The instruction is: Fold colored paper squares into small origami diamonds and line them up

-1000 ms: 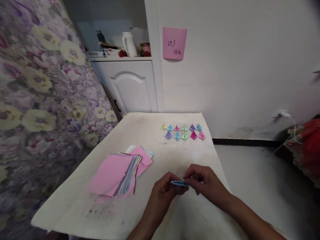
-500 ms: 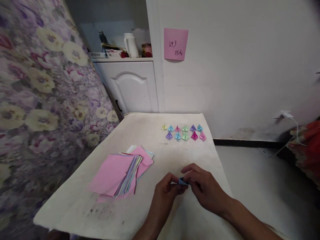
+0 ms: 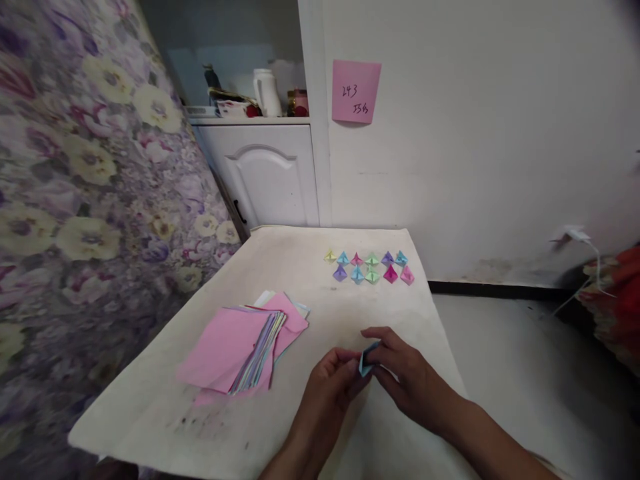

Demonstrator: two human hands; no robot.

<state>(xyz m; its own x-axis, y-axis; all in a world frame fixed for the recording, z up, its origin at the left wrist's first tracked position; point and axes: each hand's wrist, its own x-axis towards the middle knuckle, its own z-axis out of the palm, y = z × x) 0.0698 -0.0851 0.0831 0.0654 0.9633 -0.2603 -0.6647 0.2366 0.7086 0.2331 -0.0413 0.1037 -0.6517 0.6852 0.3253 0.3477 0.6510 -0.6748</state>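
Note:
A small piece of folded light-blue paper (image 3: 367, 360) sits between my two hands, above the near right part of the table. My left hand (image 3: 333, 380) pinches its left side with thumb and fingers. My right hand (image 3: 405, 367) has its fingers closed on the right side, some of them at the dark fold opening. Beyond my hands, two rows of small folded paper pieces (image 3: 372, 275) in yellow, blue, green, purple and pink lie on the table. To the left is a fanned stack of coloured paper sheets (image 3: 227, 347), pink on top.
The table (image 3: 295, 427) has a cream cover with dark specks at the near left. A floral curtain (image 3: 100, 233) hangs along the left. Behind stands a white cabinet (image 3: 273, 177) with a white jug (image 3: 267, 93). A pink note (image 3: 356, 90) is on the wall.
The folded blue paper has turned and shows more of its lighter face, standing more upright. My left fingers have shifted slightly along it. The camera view has moved a little.

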